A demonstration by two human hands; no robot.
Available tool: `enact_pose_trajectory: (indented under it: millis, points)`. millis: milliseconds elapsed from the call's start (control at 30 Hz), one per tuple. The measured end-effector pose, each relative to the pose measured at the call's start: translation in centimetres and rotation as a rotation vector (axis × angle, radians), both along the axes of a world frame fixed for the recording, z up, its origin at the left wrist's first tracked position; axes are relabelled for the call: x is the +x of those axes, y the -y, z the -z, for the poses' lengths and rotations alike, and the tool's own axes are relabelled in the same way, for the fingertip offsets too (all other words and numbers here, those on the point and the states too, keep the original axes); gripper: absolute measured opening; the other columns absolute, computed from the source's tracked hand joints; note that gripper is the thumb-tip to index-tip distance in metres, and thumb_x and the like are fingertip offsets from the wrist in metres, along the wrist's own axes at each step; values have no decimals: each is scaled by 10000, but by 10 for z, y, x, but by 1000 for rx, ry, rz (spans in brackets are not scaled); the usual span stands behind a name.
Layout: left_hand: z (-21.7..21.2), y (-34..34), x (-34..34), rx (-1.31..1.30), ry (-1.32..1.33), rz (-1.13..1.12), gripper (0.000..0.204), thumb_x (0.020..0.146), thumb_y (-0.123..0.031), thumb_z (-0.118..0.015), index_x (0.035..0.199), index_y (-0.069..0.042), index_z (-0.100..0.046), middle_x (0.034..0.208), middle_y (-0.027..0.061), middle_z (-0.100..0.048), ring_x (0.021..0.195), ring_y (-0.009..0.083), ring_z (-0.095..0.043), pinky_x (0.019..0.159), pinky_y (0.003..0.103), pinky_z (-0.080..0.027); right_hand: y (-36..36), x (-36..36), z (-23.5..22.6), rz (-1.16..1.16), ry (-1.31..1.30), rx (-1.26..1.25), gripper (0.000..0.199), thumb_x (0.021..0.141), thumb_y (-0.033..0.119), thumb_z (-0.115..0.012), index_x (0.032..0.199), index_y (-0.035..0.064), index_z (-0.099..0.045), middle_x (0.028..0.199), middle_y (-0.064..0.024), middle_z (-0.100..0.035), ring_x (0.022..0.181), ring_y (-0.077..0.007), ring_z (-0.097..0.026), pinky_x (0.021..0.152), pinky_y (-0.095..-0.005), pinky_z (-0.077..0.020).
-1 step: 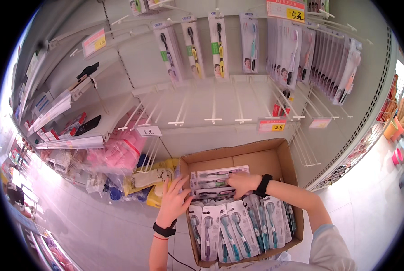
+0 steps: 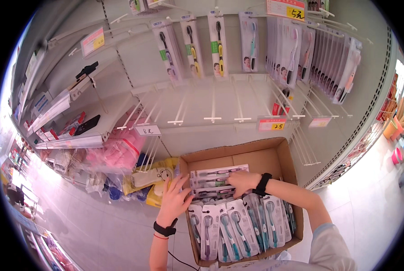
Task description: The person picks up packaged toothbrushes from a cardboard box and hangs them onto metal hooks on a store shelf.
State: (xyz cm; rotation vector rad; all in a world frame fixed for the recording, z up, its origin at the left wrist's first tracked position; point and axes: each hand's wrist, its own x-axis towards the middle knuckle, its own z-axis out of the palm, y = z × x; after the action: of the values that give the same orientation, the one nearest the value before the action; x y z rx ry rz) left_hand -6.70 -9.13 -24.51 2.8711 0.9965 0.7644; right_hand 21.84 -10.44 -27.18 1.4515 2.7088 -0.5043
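Observation:
An open cardboard box (image 2: 260,145) holds many packaged toothbrushes. Toward its front, blister packs with teal and dark toothbrushes (image 2: 235,228) stand in a leaning row. Behind them, several packs with pink and dark toothbrushes (image 2: 211,184) lie sideways. My right hand (image 2: 242,184) reaches in from the right, its fingers curled down round the right end of these sideways packs; the fingertips are partly hidden. At the box's left edge, my left hand (image 2: 175,198) has its fingers spread, the tips near the left ends of the same packs. Both wrists wear black bands.
Above the box, bare hooks (image 2: 213,119) stick out from a white shelf panel. Higher up hang toothbrush packs (image 2: 218,45), with a dense row (image 2: 335,63) at right. Pink bags (image 2: 120,152) and yellow packages (image 2: 150,178) lie left of the box. A metal shelf (image 2: 66,143) juts out at left.

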Motion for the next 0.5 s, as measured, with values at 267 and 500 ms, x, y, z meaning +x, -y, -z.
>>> enact_pose_trajectory:
  millis: [267, 500]
  points:
    - [12, 1, -5, -103, 39, 18, 245, 751, -156, -659, 978, -75, -614, 1351, 80, -424, 1306, 266, -321, 1021, 476, -295, -7, 7, 9, 46, -76, -40, 421, 554, 298, -706, 750, -61, -607, 693, -231, -605, 695, -370, -611, 617, -433, -489]
    - [-5, -7, -15, -223, 212, 51, 333, 759, -133, -658, 1073, -43, -592, 1270, 116, -503, 1226, 298, -425, 982, 387, -364, 2, 30, -60, 122, -264, 45, 407, 580, 292, -681, 757, -57, -567, 680, -218, -598, 658, -371, -596, 597, -410, -478]
